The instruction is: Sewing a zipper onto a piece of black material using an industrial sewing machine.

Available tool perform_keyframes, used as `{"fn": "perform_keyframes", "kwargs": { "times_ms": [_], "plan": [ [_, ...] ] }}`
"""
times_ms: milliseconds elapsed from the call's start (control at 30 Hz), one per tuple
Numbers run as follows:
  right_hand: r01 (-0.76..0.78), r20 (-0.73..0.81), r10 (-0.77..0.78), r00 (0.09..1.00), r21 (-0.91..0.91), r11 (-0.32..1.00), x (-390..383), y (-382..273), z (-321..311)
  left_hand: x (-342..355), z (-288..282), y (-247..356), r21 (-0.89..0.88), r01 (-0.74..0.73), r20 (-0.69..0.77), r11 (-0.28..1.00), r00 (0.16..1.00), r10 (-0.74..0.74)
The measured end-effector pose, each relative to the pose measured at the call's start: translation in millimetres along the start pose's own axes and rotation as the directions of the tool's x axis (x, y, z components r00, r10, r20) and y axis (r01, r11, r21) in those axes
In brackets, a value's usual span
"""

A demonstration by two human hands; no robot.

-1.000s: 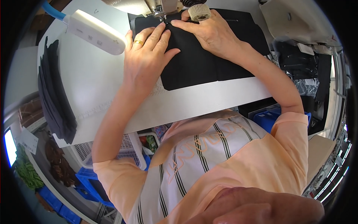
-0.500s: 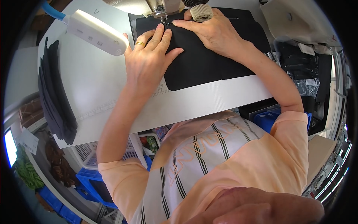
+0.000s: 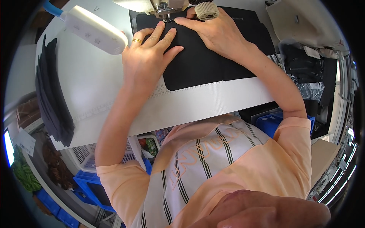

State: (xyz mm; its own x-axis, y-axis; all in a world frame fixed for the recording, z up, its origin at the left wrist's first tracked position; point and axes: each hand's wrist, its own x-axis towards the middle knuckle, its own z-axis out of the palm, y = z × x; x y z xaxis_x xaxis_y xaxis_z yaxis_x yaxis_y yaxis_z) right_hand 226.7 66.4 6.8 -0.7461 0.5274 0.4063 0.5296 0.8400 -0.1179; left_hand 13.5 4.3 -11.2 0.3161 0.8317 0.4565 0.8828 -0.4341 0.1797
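A piece of black cloth [image 3: 201, 62] lies flat on the white sewing table, its far part under the sewing machine's needle and presser foot [image 3: 165, 17]. My left hand [image 3: 146, 53], with a ring on one finger, presses flat on the cloth's left side. Its fingers are spread and the fingertips come close to the presser foot. On the other side, my right hand [image 3: 220, 36] rests on the cloth, thumb stretched toward the foot. A ribbed cream knob [image 3: 206, 11] hides some of its fingers. A slim slot-like detail [image 3: 238, 18] shows on the cloth's far right.
A white lamp [image 3: 95, 30] on a blue neck hangs over the table's left part. Dark cloth pieces [image 3: 53, 95] drape over the left edge. Bagged black items [image 3: 304, 66] lie at the right. Below the table are a white basket [image 3: 85, 155] and blue crates [image 3: 89, 184].
My left hand has shifted slightly left and its fingers are spread wider. The cloth's near left corner has also slid a little left. My right hand stays nearly in place.
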Motion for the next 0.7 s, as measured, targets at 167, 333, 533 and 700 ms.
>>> {"fn": "perform_keyframes", "kwargs": {
  "times_ms": [167,333,533,700],
  "plan": [
    [0.019,-0.070,-0.023,0.997,-0.050,0.999,4.6,6.7,4.4,9.4,-3.1,-2.0,0.042,-0.047,-0.039,0.998,0.998,0.048],
    [0.010,-0.053,-0.014,0.999,-0.075,0.997,3.9,5.7,5.6,9.3,-2.6,-3.7,0.080,-0.083,-0.066,0.993,0.994,0.089],
    [0.037,-0.063,-0.040,0.997,-0.052,0.998,5.2,6.8,3.9,8.5,-2.8,-5.7,0.039,-0.045,0.028,0.998,0.999,0.043],
    [0.041,-0.102,-0.048,0.994,-0.070,0.997,4.5,9.8,9.7,10.2,-1.9,-6.3,0.092,-0.088,-0.061,0.992,0.994,0.094]
  ]
}}
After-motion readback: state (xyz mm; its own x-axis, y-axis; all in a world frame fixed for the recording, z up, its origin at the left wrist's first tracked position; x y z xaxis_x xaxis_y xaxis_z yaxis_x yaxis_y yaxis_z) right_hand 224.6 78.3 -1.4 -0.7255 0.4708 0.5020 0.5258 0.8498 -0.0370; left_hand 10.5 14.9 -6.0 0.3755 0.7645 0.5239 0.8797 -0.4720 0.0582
